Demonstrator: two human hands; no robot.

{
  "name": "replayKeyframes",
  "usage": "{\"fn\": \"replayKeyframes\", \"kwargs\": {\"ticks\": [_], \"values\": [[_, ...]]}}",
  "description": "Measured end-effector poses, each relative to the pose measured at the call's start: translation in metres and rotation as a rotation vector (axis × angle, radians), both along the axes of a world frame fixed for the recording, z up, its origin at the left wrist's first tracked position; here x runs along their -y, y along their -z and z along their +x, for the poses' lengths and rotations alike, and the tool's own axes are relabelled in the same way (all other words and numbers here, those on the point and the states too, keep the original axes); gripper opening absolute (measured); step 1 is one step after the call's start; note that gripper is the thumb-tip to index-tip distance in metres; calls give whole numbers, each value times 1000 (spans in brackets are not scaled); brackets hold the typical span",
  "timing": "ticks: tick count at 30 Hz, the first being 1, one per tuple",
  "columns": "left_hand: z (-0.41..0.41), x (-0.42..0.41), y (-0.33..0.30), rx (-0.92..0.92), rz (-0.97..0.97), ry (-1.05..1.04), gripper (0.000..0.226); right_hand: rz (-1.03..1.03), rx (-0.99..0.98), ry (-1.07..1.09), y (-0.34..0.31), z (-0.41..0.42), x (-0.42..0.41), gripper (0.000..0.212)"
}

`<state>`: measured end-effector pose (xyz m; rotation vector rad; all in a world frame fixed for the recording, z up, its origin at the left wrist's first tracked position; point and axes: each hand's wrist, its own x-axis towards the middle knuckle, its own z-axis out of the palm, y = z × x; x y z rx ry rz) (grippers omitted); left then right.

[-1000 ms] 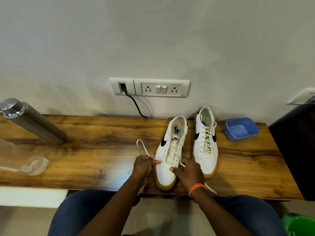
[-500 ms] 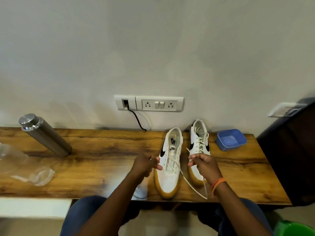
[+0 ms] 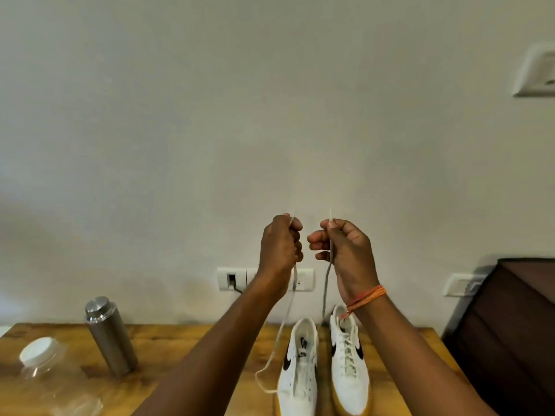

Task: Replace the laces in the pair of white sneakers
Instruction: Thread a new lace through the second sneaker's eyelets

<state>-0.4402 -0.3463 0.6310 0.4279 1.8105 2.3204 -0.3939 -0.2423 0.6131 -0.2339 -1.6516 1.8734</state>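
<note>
The wooden surface was seen along the lower edge of the view, with the pair of sneakers stood side by side at about six o'clock, toes toward the person. The right sneaker was fully laced. The left sneaker appeared laced only through its lower eyelets, though that could not be told with certainty. A steel bottle was stood upright at about eight o'clock, well apart from the shoes, and a clear jar was laid beyond it near the left edge.

Both hands were raised high above the shoes, near the centre of the view. The left hand was curled into a fist round one run of the white lace, its tip showing just above the knuckles at twelve o'clock. The right hand had the other end pinched between thumb and forefinger, its aglet pointing up likewise. Neither grip was slack.

The long axis of the lace was thus drawn nearly vertical: from each grip it fell toward six o'clock to the left sneaker, the left run sagging into a loose loop beside the shoe at about seven o'clock. The two ends were held level and close together but apart, so it was judged that the lengths were being evened, and that the next eyelets lay directly below both hands, the left slightly nearer.
</note>
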Motion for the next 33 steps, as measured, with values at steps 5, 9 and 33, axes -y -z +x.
{"fn": "replayKeyframes", "kwargs": {"ticks": [5,9,33], "values": [[22,-4,-40,-254,21,-1,26,12,-139,98,-38,10,18,17],[28,-7,-58,-349,57,-124,21,28,-238,206,-61,14,26,13],[49,-26,-79,-191,174,-117,10,-251,-340,331,-83,14,30,16]]}}
